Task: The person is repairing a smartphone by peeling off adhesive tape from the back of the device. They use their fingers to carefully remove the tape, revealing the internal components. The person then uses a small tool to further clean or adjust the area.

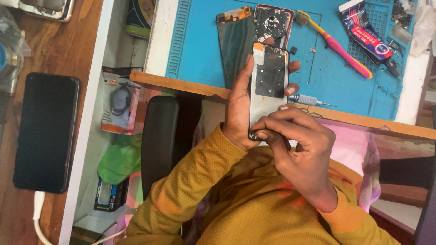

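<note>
My left hand [238, 106] grips an opened phone frame [269, 86], back side up, showing bare metal and a dark plate. The thumb lies along its left edge and the fingertips wrap its right edge. My right hand [302, 149] pinches the frame's bottom corner with thumb and forefinger. Both arms wear mustard-yellow sleeves. The frame is held upright over the desk's wooden front edge [181, 86].
On the blue work mat [204, 41] lie a dark screen panel [234, 38], a phone back housing [272, 22], a pink-yellow toothbrush [336, 45], a glue tube pack [365, 36] and a small screwdriver [309, 100]. A black phone [45, 131] charges on the wooden surface at left.
</note>
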